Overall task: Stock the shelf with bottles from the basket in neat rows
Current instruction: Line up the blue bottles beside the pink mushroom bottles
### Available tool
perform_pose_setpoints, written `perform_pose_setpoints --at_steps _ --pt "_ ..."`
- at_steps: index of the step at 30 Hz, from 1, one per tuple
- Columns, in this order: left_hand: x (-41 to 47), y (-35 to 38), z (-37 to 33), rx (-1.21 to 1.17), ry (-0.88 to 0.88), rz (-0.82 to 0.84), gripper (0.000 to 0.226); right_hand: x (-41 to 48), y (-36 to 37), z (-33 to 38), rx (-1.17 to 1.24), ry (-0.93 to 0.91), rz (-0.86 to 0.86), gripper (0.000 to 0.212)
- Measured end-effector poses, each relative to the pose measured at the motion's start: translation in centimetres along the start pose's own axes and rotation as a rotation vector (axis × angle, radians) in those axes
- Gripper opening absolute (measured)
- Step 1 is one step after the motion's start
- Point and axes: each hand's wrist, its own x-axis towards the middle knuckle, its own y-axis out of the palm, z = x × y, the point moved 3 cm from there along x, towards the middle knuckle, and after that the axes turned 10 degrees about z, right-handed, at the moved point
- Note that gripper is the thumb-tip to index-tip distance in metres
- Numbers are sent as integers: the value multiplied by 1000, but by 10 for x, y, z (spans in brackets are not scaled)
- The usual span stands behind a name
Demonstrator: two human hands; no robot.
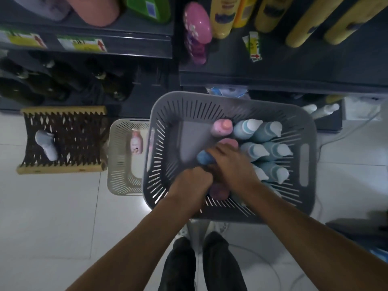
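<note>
A: Where were the hands?

B: Both were down inside the grey basket [228,101], near-left part. The left hand [192,181] was closed into a fist low in the basket, on something pink as far as could be judged; motion blur hid what exactly. The right hand [231,162] lay curled over a blue-capped bottle [204,157] and a pink bottle [228,142]. Whether it truly gripped either couldn't be told.

A: And the remaining stock?

B: The teal bottles [262,148] stood upright, packed along the basket's right side, just right of the right hand. Another pink bottle [222,127] stood at the far end of that cluster. Long axes were vertical, caps up.

A: Which hand was nearer?

B: The right one, touching or almost touching the teal row. The basket's left half was bare floor, so there was room there to tip a bottle free.

A: Destination?

B: The dark shelf [294,80] was far of the basket, its edge just beyond the far rim. Yellow bottles [304,24] and a pink one [197,26] already stood on it, with open space between them and the front edge. Lift looked to be straight up, then away. Basket wall was the edge to clear.
</note>
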Motion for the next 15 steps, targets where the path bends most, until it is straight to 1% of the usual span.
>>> perform_pose_setpoints --at_steps 4,6,8,11,14,15 --pt "-5 -4 1 -2 -2 -3 19 6 -2 2 5 -18 -20 32" --pt "-9 -10 4 -2 -5 -8 18 8 -9 4 11 -12 -12 30" --pt "-15 -20 7 5 -15 -22 19 6 -22 8 12 -4 -41 28" --pt "-32 -43 7 14 -20 -44 21 -4 -53 16 16 -10 -95 25" --pt "-56 -75 -1 41 -7 -62 30 -19 -97 28 18 -5 -80 22" --pt "-67 -88 -4 45 -6 -75 32 -26 -114 33 6 -13 -115 24"
